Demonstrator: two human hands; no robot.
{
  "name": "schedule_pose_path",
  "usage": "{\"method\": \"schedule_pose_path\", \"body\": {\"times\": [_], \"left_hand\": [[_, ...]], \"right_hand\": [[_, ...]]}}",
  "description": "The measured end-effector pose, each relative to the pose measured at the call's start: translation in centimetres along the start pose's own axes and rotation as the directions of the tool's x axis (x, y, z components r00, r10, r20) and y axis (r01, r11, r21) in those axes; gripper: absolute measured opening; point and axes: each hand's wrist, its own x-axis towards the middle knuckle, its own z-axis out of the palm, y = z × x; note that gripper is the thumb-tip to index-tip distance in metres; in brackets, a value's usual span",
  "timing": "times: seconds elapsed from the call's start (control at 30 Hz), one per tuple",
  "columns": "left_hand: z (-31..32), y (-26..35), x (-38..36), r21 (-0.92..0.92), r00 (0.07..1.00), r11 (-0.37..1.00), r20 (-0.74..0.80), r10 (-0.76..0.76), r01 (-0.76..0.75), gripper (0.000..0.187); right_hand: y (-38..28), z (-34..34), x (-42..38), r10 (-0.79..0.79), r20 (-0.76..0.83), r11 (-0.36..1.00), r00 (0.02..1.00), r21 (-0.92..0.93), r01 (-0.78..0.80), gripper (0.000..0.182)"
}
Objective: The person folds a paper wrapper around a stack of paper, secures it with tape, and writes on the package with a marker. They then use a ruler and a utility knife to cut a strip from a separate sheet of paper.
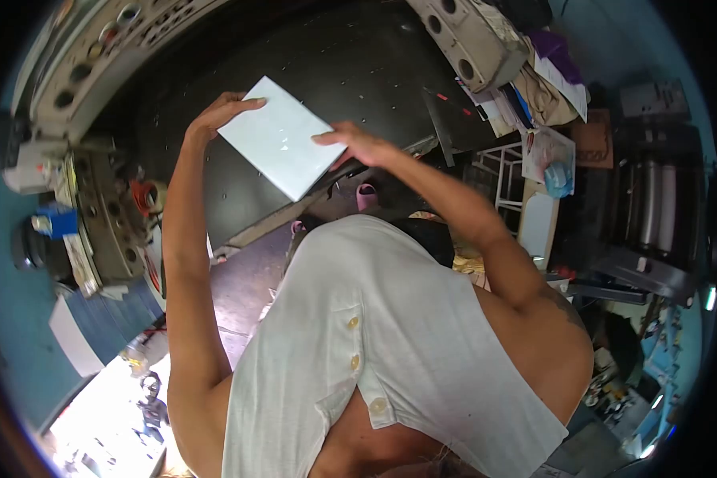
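Observation:
A white rectangular stack or pad [283, 137] is held tilted above the dark tabletop [207, 179]. My left hand [221, 114] grips its left edge, thumb on top and the other fingers hidden or curled beneath. At its right edge, my right hand [352, 145] holds on with the thumb over the top face and the fingers partly hidden underneath. The upper face of the white pad is blank apart from small bright glints.
Grey perforated metal units stand at the upper right [470, 48] and left [107, 215]. A metal ruler [440, 127] lies at the table's right side. Papers and cloths [546, 88] are heaped beyond it. A white rack [502, 171] stands below them.

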Motion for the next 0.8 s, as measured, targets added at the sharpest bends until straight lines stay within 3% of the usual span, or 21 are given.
{"method": "schedule_pose_path", "body": {"times": [0.03, 0.07, 0.1, 0.17, 0.27, 0.3, 0.33, 0.37, 0.43, 0.5, 0.53, 0.57, 0.6, 0.63, 0.67, 0.7, 0.73, 0.8], "left_hand": [[0.0, 1.3, 1.1, 0.085, 0.998, 0.994, -0.033, -0.061, 0.063, 0.080], [-0.1, 2.9, 2.0, 0.124, 0.983, 0.987, 0.141, -0.118, 0.100, 0.080], [0.0, 3.4, 3.2, 0.115, 0.975, 0.987, 0.181, -0.127, 0.107, 0.079], [0.9, 1.8, 6.3, 0.098, 0.954, 0.988, 0.263, -0.145, 0.124, 0.078], [0.6, -3.8, 10.6, 0.066, 0.972, 0.998, 0.234, -0.037, 0.023, 0.073], [0.9, -4.9, 11.5, 0.034, 0.970, 0.999, 0.243, 0.011, -0.020, 0.071], [1.4, -4.1, 11.0, 0.050, 0.972, 0.999, 0.234, -0.012, 0.000, 0.068], [1.5, -2.9, 10.1, 0.062, 0.975, 0.998, 0.218, -0.041, 0.028, 0.065], [2.5, 0.3, 8.6, 0.126, 0.961, 0.983, 0.228, -0.159, 0.133, 0.061], [3.2, 0.4, 8.1, 0.310, 0.988, 0.950, 0.136, -0.073, 0.028, 0.062], [3.4, 0.4, 7.9, 0.402, 0.995, 0.916, 0.094, -0.022, -0.018, 0.062], [3.8, 0.8, 7.4, 0.511, 0.995, 0.854, 0.026, 0.096, -0.096, 0.064], [4.4, 1.5, 6.5, 0.615, 0.976, 0.773, -0.026, 0.216, -0.155, 0.065], [5.0, 1.8, 5.8, 0.712, 0.941, 0.676, -0.064, 0.332, -0.190, 0.067], [5.1, 1.5, 5.7, 0.720, 0.936, 0.666, -0.067, 0.346, -0.195, 0.070], [5.5, 1.5, 5.2, 0.724, 0.925, 0.667, -0.112, 0.364, -0.175, 0.070], [6.3, 1.8, 4.6, 0.729, 0.911, 0.668, -0.161, 0.379, -0.149, 0.071], [7.1, 1.3, 3.8, 0.748, 0.885, 0.657, -0.237, 0.401, -0.097, 0.070]], "right_hand": [[0.9, 0.5, -0.2, 0.012, 0.009, 0.988, 1.000, 0.151, -0.013, 0.068], [1.8, 0.8, -0.1, 0.003, -0.017, 0.979, 1.000, 0.203, 0.000, 0.068], [2.6, 1.2, 0.2, -0.003, -0.044, 0.967, 0.999, 0.253, 0.014, 0.067], [4.9, 1.0, 1.4, -0.015, -0.092, 0.967, 0.996, 0.252, 0.038, 0.072], [6.9, 0.3, 1.9, 0.008, -0.075, 0.964, 0.997, 0.267, 0.012, 0.072], [6.0, 0.4, 0.5, -0.012, -0.148, 0.992, 0.989, 0.124, 0.031, 0.080], [5.3, -0.7, 0.1, -0.017, -0.092, 0.961, 0.996, -0.277, -0.009, 0.090], [6.7, -0.5, -0.1, -0.227, -0.167, 0.878, 0.959, -0.461, 0.127, 0.081], [5.5, -2.2, -3.4, -0.291, -0.118, 0.762, 0.949, -0.629, 0.156, 0.073], [3.2, -5.6, -7.3, -0.461, -0.149, 0.779, 0.875, -0.540, 0.318, 0.057], [3.6, -7.3, -8.3, -0.625, -0.268, 0.717, 0.733, -0.569, 0.403, 0.045], [2.0, -9.2, -10.9, -0.652, -0.400, 0.738, 0.644, -0.526, 0.421, 0.036], [-0.1, -11.1, -14.2, -0.648, -0.495, 0.735, 0.579, -0.605, 0.305, 0.031], [-0.7, -13.4, -16.2, -0.727, -0.565, 0.680, 0.391, -0.670, 0.298, 0.028], [-2.2, -15.8, -18.6, -0.781, -0.580, 0.619, 0.231, -0.767, 0.168, 0.025], [-4.0, -17.2, -21.1, -0.717, -0.686, 0.696, 0.122, -0.713, 0.086, 0.022], [-3.8, -20.2, -22.8, -0.809, -0.583, 0.587, -0.078, -0.809, -0.046, 0.021], [-4.6, -24.3, -27.0, -0.873, -0.462, 0.488, -0.156, -0.830, -0.269, 0.030]]}}
